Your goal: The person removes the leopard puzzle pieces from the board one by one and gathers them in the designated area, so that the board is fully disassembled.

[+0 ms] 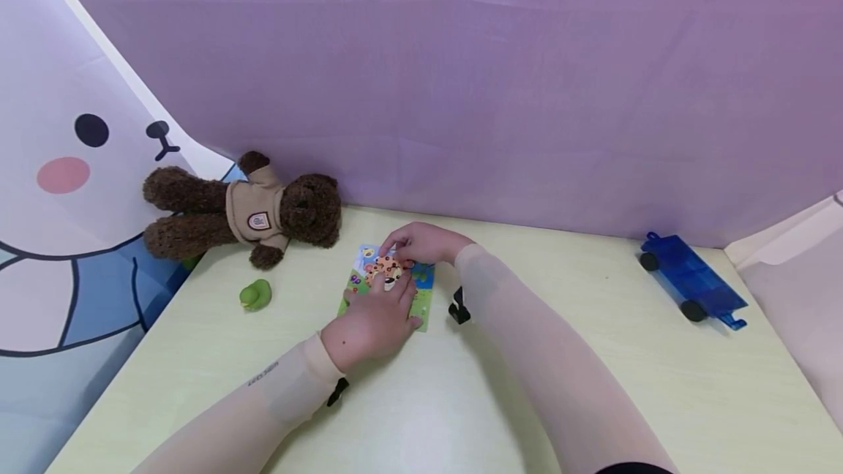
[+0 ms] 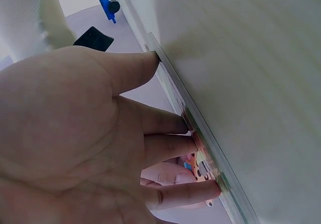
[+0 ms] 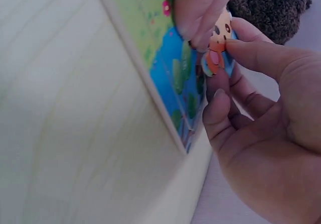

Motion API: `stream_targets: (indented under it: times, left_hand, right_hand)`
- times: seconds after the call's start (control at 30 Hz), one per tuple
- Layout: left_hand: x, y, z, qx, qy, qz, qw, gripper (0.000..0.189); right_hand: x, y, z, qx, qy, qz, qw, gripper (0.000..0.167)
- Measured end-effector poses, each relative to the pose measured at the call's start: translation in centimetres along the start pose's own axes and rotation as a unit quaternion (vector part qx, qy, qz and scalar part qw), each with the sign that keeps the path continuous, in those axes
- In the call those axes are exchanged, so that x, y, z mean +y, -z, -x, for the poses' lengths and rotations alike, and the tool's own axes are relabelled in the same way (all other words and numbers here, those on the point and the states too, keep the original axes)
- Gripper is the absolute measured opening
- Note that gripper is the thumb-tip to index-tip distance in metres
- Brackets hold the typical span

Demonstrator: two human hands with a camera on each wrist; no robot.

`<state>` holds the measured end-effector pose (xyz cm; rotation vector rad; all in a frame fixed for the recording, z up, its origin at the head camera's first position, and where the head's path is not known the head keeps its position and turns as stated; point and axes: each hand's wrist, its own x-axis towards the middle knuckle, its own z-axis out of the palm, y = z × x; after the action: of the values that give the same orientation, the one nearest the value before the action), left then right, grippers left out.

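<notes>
A small puzzle board with a bright printed scene lies flat on the table, both hands over it. On it shows a spotted orange animal puzzle piece. My right hand comes from the far right side. In the right wrist view its thumb and fingers pinch the edge of the puzzle piece, which stands raised from the board. My left hand lies over the near part of the board. In the left wrist view its spread, fairly straight fingers press their tips on the board.
A brown teddy bear in a beige shirt lies at the back left. Before it sits a small green toy duck. A blue toy wagon with black wheels stands far right. Purple cloth hangs behind the table.
</notes>
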<state>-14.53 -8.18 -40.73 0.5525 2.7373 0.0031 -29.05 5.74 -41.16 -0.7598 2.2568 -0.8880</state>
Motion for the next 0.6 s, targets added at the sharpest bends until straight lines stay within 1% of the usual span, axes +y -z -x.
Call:
stream_targets:
  times: [0.2, 0.37, 0.6]
  left_hand:
    - [0.07, -0.03, 0.01, 0.003, -0.001, -0.004, 1.0000, 0.071]
    - [0.06, -0.01, -0.05, -0.003, 0.003, -0.009, 1.0000, 0.071]
    - [0.05, -0.02, -0.07, -0.004, 0.004, -0.008, 1.0000, 0.072]
  right_hand:
    - [0.42, -0.14, 0.16, 0.011, 0.017, -0.011, 0.9997, 0.035]
    - [0.66, -0.23, 0.30, 0.020, 0.020, -0.037, 0.9989, 0.035]
    - [0.85, -0.22, 0.28, 0.024, 0.023, -0.044, 0.9985, 0.034]
